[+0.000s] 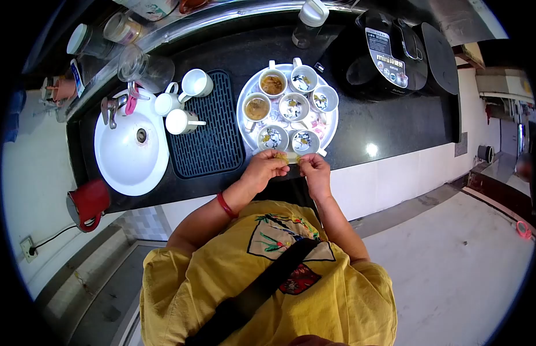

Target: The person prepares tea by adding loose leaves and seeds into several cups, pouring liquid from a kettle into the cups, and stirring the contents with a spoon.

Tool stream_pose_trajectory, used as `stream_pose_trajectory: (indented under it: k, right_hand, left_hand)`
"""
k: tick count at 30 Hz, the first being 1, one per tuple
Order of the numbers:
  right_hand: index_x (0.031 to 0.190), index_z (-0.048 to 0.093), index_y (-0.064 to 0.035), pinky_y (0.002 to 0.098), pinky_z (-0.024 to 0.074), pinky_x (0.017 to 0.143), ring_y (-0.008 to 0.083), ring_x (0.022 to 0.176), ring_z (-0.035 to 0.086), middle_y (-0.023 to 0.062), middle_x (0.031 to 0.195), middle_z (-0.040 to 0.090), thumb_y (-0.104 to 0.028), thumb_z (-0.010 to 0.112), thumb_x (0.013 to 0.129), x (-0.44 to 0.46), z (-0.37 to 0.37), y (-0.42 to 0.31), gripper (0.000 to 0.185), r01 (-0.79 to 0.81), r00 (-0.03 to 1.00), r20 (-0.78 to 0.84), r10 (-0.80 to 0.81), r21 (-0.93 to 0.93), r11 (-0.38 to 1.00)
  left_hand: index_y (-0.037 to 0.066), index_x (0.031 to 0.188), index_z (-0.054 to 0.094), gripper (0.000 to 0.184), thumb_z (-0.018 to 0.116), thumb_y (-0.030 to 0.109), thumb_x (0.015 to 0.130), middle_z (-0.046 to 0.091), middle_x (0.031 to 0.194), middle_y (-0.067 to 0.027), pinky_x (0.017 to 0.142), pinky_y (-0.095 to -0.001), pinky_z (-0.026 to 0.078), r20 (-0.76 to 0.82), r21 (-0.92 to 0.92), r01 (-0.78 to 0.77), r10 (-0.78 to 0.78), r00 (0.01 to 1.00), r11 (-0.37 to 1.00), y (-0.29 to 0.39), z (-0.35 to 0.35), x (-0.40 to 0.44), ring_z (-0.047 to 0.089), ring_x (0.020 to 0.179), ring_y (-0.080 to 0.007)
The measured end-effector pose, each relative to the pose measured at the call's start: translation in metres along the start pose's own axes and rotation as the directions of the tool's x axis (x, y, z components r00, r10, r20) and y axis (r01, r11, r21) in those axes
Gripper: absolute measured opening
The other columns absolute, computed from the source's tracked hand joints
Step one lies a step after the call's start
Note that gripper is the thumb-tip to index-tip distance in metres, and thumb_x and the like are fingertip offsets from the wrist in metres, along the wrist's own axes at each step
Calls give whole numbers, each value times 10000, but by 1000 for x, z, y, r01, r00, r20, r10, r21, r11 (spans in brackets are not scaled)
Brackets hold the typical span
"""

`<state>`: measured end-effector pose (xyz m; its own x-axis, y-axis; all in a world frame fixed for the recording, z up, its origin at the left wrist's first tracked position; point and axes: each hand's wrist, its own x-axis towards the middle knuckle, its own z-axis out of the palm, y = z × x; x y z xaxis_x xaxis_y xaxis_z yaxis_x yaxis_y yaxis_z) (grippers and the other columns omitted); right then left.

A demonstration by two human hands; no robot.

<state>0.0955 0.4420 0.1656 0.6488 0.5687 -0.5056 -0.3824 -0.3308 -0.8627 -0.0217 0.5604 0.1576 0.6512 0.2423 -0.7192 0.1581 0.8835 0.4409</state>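
Observation:
My left hand [265, 169] and my right hand [315, 173] meet at the counter's front edge, fingers closed in a pinch. Between the fingertips is a small yellowish piece [282, 156], too small to make out clearly. Just beyond stands a round white tray [324, 135] with several white mugs on it. Nearest my fingers are a left front mug [272, 138] and a right front mug [305, 141], both with dark and yellowish bits inside. Brown liquid shows in the back left mug [273, 84] and the mug below it [257, 108].
Left of the tray lies a black drain mat [207, 150], with several white mugs around its far left corner. Further left are a white sink [121, 164], a glass pitcher [144, 69] and a red kettle [89, 202]. A black appliance [383, 57] and a lidded jar [309, 23] stand behind.

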Motion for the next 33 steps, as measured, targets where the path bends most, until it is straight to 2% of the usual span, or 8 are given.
stream_pose_trajectory:
  k: [3,6,9,11,15,18,31,33]
  right_hand:
    - [817,583,-24,195,364,484,45,537,447,-22,692,552,-57,597,791,7,-5,-3,44,-83,996,-27,87,126,989]
    - [823,587,-26,196,370,490,46,542,453,-23,691,552,-48,587,800,10,-8,-3,33,-28,999,-35,30,58,998]
    - [834,587,-20,186,375,508,39,567,465,-21,700,560,-39,580,806,7,-8,-5,34,-12,999,50,10,42,999]
    - [835,584,-11,180,391,540,34,603,480,-21,708,562,-28,573,810,3,-8,-9,32,63,988,145,-47,-113,992]
    - [808,578,-4,194,402,564,42,619,470,-32,674,529,-25,574,802,0,-7,-13,22,105,980,180,-83,-114,988]
    - [801,575,-7,195,395,556,43,610,459,-29,656,522,-28,584,787,1,-13,-6,27,163,977,172,-126,-222,961]
    - [804,585,-4,203,395,535,47,586,455,-18,639,525,-25,583,775,7,-20,-8,36,206,970,176,-166,-241,948]
    - [808,583,-3,200,397,541,41,591,452,-17,644,530,-26,587,772,9,-23,-4,43,164,983,121,-136,-264,950]
  left_hand:
    - [10,986,542,188,571,11,799,592,858,-87,649,-281,504,2,13,-6,6,1000,1000,8,4,-1,611,734,-189]
    - [12,999,537,201,582,29,804,589,856,-81,638,-271,497,14,15,1,-1,1000,1000,10,6,-2,604,719,-179]
    - [21,1005,538,206,594,54,810,587,841,-64,619,-255,485,77,103,-7,-1,997,995,9,12,-2,593,699,-158]
    - [30,995,548,199,605,91,815,584,818,-47,592,-237,469,80,159,22,-35,996,987,10,19,0,575,671,-132]
    - [36,951,564,162,608,108,812,584,786,-37,574,-229,460,99,235,23,-47,994,972,12,25,3,562,642,-117]
    - [35,902,574,127,606,117,810,585,767,-36,564,-226,454,71,295,16,-38,997,955,11,25,6,550,614,-112]
    - [34,844,582,97,613,106,787,575,724,-26,523,-226,442,29,319,32,-44,999,947,7,29,10,537,573,-101]
    - [35,832,585,100,624,108,774,568,710,-16,501,-219,435,2,306,34,-37,999,951,6,29,11,531,557,-94]
